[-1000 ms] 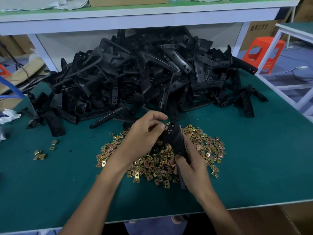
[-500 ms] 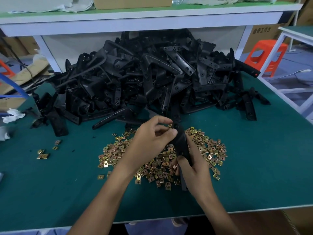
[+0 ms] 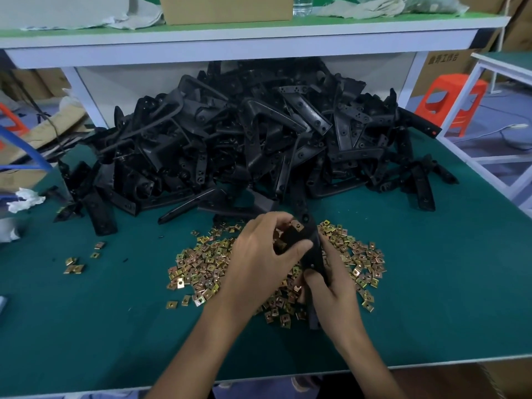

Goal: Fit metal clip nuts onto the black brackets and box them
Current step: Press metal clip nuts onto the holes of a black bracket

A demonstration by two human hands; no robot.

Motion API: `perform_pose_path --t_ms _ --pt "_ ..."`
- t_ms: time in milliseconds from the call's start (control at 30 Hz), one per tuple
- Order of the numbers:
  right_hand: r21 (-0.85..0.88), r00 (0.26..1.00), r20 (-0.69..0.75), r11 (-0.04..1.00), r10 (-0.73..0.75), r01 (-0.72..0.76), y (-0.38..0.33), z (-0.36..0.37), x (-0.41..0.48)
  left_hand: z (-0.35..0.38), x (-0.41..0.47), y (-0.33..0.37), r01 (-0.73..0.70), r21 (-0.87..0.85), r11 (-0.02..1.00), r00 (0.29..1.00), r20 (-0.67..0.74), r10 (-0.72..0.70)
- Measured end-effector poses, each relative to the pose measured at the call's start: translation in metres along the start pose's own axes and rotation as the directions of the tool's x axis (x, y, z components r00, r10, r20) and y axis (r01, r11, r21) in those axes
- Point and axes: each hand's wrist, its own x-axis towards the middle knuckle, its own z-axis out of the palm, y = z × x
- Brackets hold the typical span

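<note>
A green table (image 3: 100, 341) is standing under a white shelf (image 3: 230, 50) that is carrying a cardboard box (image 3: 227, 10). An orange stool (image 3: 452, 96) is sitting on the bluish floor (image 3: 512, 110) at right, beside another table (image 3: 512, 57).

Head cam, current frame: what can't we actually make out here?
All head view.
- clip nut seating on the held bracket: left hand fingers cover the joint.
- held bracket's lower stretch: inside the right hand grip.
- clip nut pile middle: under both hands.
- cardboard box on the shelf: cut by the top edge, contents unseen.
- bracket pile rear: dark under the shelf.
</note>
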Motion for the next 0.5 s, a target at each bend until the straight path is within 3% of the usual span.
perform_pose_path --t_ms 100,300,500 --pt "0.026 0.998 -0.055 0.999 0.031 -0.03 0.001 -0.001 0.001 0.0 -0.007 -0.001 0.025 0.035 0.999 0.999 -0.041 -0.024" --pt "0.02 0.998 -0.052 0.999 0.028 -0.027 0.002 0.0 0.0 0.002 -0.013 0.005 -0.076 0.106 0.992 0.985 -0.145 0.091" --pt "0.074 0.999 -0.03 0.997 -0.031 0.033 -0.007 0.006 -0.005 -0.003 -0.01 0.008 -0.088 0.022 0.996 0.983 -0.157 0.09"
